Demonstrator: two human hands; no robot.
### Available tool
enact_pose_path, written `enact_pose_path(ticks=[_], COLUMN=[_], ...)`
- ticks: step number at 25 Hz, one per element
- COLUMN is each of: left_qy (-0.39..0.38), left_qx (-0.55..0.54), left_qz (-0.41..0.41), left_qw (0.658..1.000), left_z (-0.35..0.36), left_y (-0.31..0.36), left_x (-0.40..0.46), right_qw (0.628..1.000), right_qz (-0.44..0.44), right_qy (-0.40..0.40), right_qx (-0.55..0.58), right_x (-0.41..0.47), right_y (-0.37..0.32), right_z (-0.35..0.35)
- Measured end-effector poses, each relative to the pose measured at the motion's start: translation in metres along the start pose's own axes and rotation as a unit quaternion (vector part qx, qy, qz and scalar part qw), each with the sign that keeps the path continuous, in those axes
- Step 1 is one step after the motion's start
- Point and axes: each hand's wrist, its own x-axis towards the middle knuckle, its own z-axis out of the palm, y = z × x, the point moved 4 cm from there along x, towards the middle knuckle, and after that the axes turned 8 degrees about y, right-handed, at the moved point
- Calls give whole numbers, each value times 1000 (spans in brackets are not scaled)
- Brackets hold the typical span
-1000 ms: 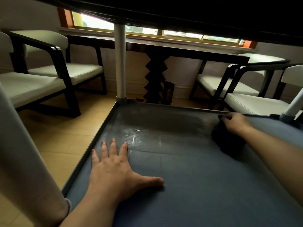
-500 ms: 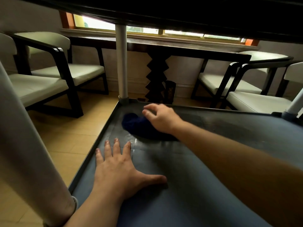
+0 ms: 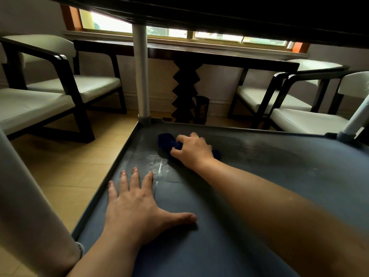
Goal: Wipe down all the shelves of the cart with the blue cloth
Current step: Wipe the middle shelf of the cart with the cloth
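Note:
I look along a lower shelf of the cart, a dark blue-grey tray with a raised rim. My right hand presses the bunched blue cloth onto the shelf near its far left corner; the cloth shows on both sides of the hand. My left hand lies flat on the shelf near the left rim, fingers spread, holding nothing. A pale scuffed patch sits between the two hands.
The shelf above hangs dark across the top. White cart posts stand at the far left corner, far right corner and near left. Chairs and a dark table stand beyond on the wooden floor.
My right hand swept the cloth from the shelf's far right side across to the far left corner, then eased slightly back to the right. My left hand stayed planted.

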Motion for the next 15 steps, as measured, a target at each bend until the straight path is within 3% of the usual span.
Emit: enact_pose_path(ticks=[9, 15], left_qy=[-6, -1], left_qx=[-12, -14], left_qz=[22, 23], left_qw=[1000, 1000], left_z=[-1, 3], left_y=[0, 1], left_x=[-5, -3], right_qw=[987, 947], right_qz=[127, 268], right_qy=[62, 104], right_qx=[-73, -141], right_x=[-21, -89], right_y=[121, 240], right_z=[-57, -128])
